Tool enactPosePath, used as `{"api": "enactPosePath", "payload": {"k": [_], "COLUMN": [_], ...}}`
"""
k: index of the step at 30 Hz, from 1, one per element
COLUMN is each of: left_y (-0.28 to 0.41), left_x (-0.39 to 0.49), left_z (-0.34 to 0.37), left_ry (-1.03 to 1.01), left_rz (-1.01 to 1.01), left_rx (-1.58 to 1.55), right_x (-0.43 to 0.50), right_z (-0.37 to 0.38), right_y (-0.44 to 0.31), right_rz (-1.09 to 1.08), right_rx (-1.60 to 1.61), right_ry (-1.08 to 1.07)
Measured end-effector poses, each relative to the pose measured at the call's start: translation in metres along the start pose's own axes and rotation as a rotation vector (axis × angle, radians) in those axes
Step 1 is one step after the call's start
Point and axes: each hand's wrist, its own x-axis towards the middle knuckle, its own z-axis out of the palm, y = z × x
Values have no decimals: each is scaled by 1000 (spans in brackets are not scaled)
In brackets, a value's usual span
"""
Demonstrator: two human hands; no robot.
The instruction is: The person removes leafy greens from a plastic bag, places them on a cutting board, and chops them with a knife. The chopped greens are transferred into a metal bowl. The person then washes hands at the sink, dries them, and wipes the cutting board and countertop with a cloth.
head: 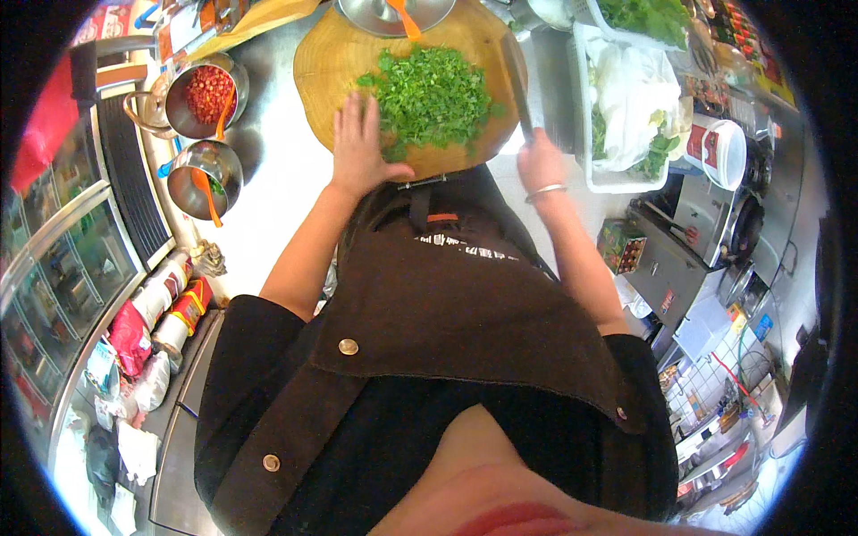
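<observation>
Chopped green herbs lie in a loose heap on a thick round wooden chopping board. My left hand rests at the board's near left edge, fingers spread and thumb out, its fingertips beside the heap, holding nothing. My right hand is closed on the handle of a broad-bladed knife. The blade, seen nearly edge-on, reaches away from me along the right side of the board, apart from the main heap. A metal bowl with an orange spoon stands at the board's far edge.
Left of the board stand a metal pot of chopped red chilli and a metal bowl with some greens, each with an orange spoon. A white plastic basket holding leafy greens and a plastic bag stands to the right, near a white bucket.
</observation>
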Motion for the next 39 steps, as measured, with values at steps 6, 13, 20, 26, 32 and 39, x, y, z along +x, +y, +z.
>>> {"api": "enactPosePath", "payload": {"k": [6,13,20,26,32,39], "left_y": [19,44,94,121,150,108], "left_x": [18,46,60,63,71,140], "left_z": [26,53,88,85,50,-16], "left_ry": [48,189,334,350,446,571], "left_rz": [-72,43,-105,-145,-126,-199], "left_rx": [93,-197,-334,-419,-486,-406], "right_x": [-25,-23,-54,-60,-67,-7], "right_z": [35,36,73,49,-9,-58], "right_y": [-19,2,-19,-7,-18,-99], "right_rz": [-156,369,296,330,197,-11], "right_rx": [143,1172,1254,1224,1166,1206], "right_ry": [-167,-506,-604,-602,-563,-647]}}
